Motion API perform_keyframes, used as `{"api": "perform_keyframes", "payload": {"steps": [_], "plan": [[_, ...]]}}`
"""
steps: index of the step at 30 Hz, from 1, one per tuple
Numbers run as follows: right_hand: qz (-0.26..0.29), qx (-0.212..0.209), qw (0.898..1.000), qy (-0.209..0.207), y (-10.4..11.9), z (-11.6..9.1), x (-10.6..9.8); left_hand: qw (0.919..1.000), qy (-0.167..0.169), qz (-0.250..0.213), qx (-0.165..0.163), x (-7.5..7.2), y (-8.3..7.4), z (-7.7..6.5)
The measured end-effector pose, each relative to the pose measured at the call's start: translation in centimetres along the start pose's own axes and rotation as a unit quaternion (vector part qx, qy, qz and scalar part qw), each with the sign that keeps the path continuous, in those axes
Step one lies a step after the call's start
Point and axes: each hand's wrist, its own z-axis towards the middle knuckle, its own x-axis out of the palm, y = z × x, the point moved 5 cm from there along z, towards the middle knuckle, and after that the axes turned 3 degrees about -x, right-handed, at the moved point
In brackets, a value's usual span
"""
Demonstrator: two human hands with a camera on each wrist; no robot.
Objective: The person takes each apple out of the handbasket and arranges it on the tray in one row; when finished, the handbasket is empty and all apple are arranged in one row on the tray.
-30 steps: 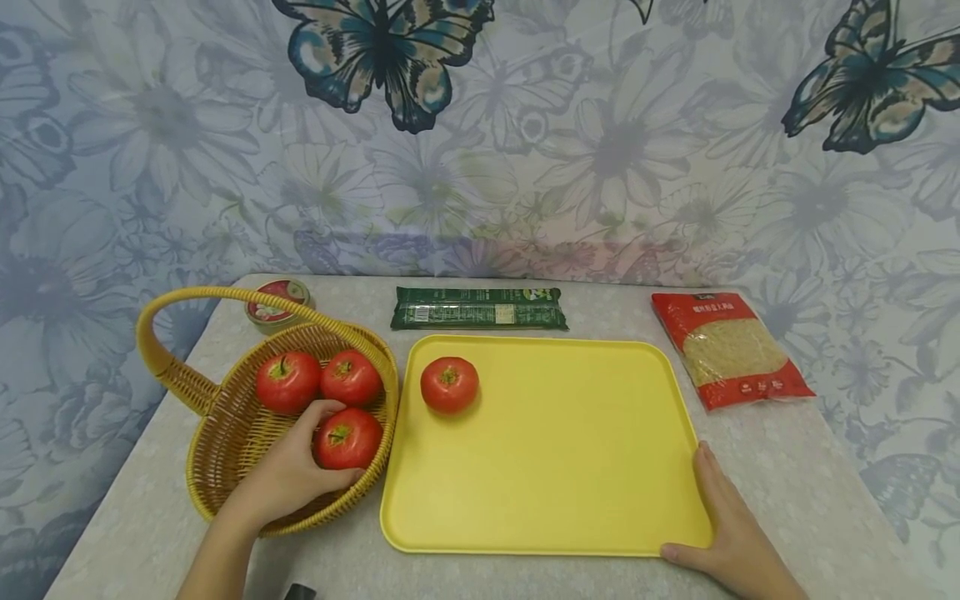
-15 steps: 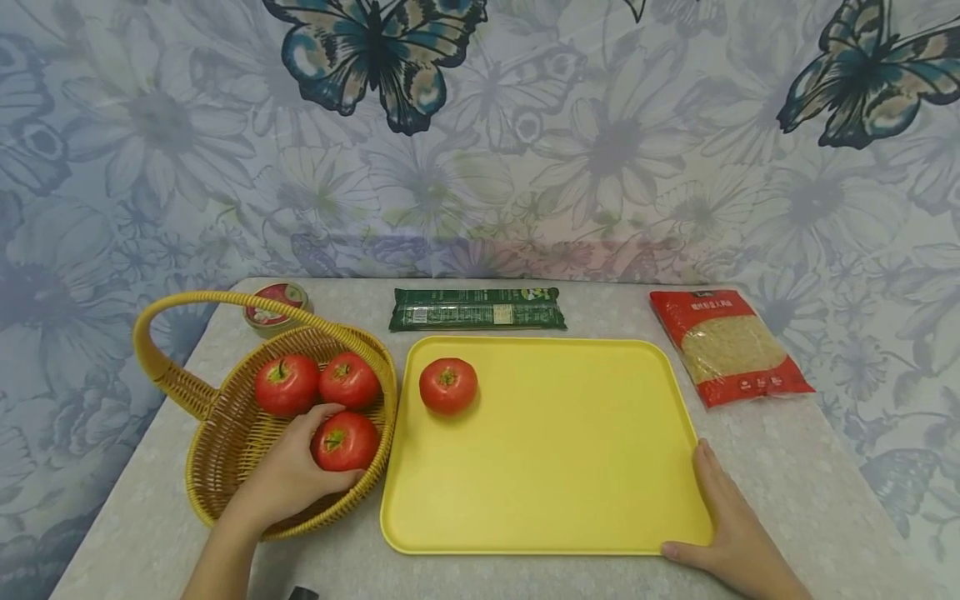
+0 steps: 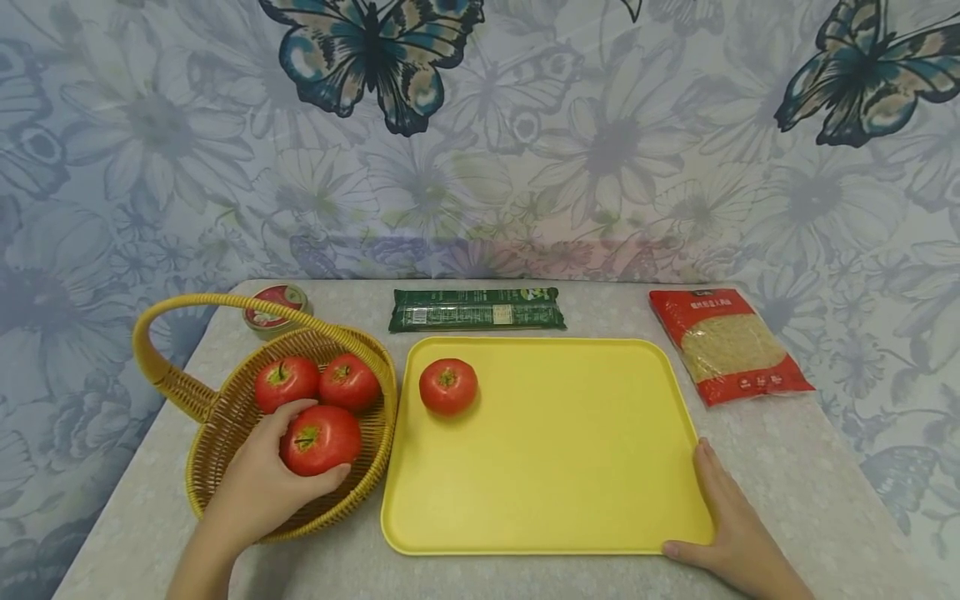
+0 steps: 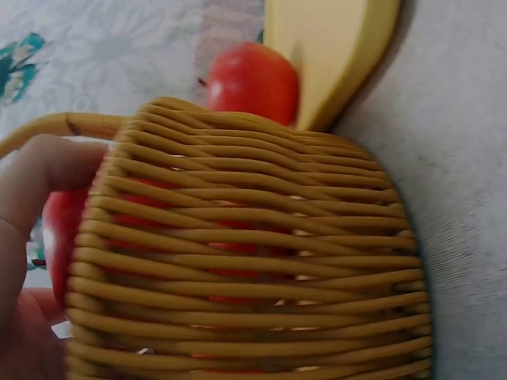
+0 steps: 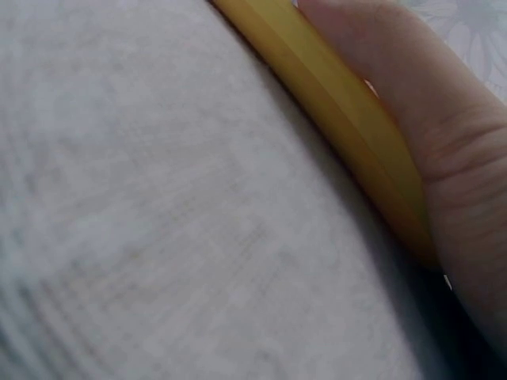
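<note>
My left hand (image 3: 258, 479) grips a red apple (image 3: 321, 440) inside the yellow wicker basket (image 3: 197, 467), fingers on its far side and thumb on its near side. Two more apples, one on the left (image 3: 287, 383) and one on the right (image 3: 349, 382), lie behind it in the basket. Woven wall hides much of the fruit in the left wrist view. On the yellow tray (image 3: 555, 450), another apple (image 3: 448, 387) sits near the back left corner. My right hand (image 3: 731, 529) holds the tray's front right corner, fingers along the side rim and thumb (image 5: 396, 71) at the front rim.
Behind the basket stands a round tin (image 3: 276, 308). A green packet (image 3: 477, 310) lies flat beyond the tray. To the tray's right is a red bag (image 3: 729, 346) with a see-through window. The basket's handle (image 3: 225, 300) arches over its back left side.
The left hand has drawn the front apple leftward and up, away from the basket's right wall. My right hand stays at the tray's corner.
</note>
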Motion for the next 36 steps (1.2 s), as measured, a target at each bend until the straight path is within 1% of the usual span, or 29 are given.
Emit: {"api": "perform_keyframes", "payload": {"steps": [2, 5, 9, 13, 16, 19, 23, 25, 26, 28, 32, 36], "plan": [[-0.001, -0.004, 1.000, -0.003, 0.0, 0.0, 0.0, 1.0000, -0.007, -0.007, 0.000, -0.4, -0.4, -0.6], [-0.004, -0.014, 1.000, -0.013, -0.1, -0.1, 0.1, 0.9994, -0.020, -0.023, 0.015, -0.8, -1.2, -1.5], [0.000, -0.017, 1.000, -0.015, -0.1, -0.1, 0.2, 0.9973, -0.038, -0.040, 0.050, -1.1, -2.6, -3.0], [0.019, 0.007, 1.000, 0.002, -0.2, 0.0, 0.3, 0.9938, -0.043, -0.054, 0.087, -1.1, -4.4, -4.5], [0.035, 0.024, 0.999, 0.012, -0.3, 0.0, 0.3, 0.9896, -0.036, -0.071, 0.120, -0.7, -6.0, -5.4], [0.039, 0.029, 0.999, 0.015, -0.4, 0.0, 0.4, 0.9823, -0.022, -0.095, 0.160, -0.1, -7.7, -6.0], [0.037, 0.031, 0.999, 0.017, -0.4, 0.0, 0.4, 0.9713, 0.001, -0.124, 0.203, 0.8, -9.7, -6.5], [0.040, 0.033, 0.998, 0.019, -0.4, 0.0, 0.3, 0.9663, 0.012, -0.136, 0.218, 1.4, -10.5, -6.5], [0.042, 0.035, 0.998, 0.020, -0.4, 0.1, 0.3, 0.9646, 0.019, -0.141, 0.222, 1.7, -10.8, -6.5], [0.047, 0.038, 0.998, 0.023, -0.3, 0.1, 0.3, 0.9637, 0.035, -0.149, 0.219, 2.5, -11.5, -6.5], [0.051, 0.049, 0.997, 0.028, -0.3, 0.3, 0.2, 0.9670, 0.071, -0.152, 0.191, 4.0, -12.5, -5.9], [0.049, 0.048, 0.997, 0.029, -0.3, 0.3, 0.1, 0.9664, 0.100, -0.153, 0.181, 5.3, -13.4, -4.9]]}}
